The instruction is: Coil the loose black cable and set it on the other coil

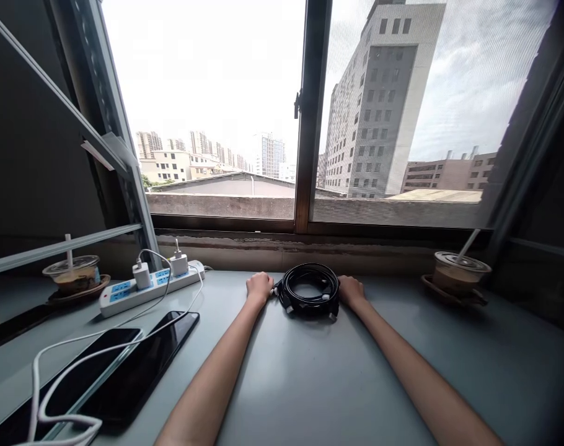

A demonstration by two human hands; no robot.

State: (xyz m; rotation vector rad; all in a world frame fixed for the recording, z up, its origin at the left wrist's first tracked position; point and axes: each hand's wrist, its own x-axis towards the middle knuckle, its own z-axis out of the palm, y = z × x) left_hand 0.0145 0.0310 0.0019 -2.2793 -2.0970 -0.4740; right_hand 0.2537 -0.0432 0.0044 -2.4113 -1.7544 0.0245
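A coil of black cable (310, 303) lies flat on the grey table, wound in several loops. Metal-tipped plugs show along its left and front edges. Just left of the coil my left hand (259, 287) rests on the tabletop, curled into a fist close to one plug. On the opposite side my right hand (351, 290) is also a closed fist, right up against or very near the loops. I see nothing held in either fist, though the undersides of the fingers are hidden.
To the left lie a white power strip (152, 288) with two chargers, white cords, and dark phones (145, 365). Lidded drink cups stand at the far left (72, 272) and right (461, 272). A metal frame (124, 124) rises at left; a window is behind.
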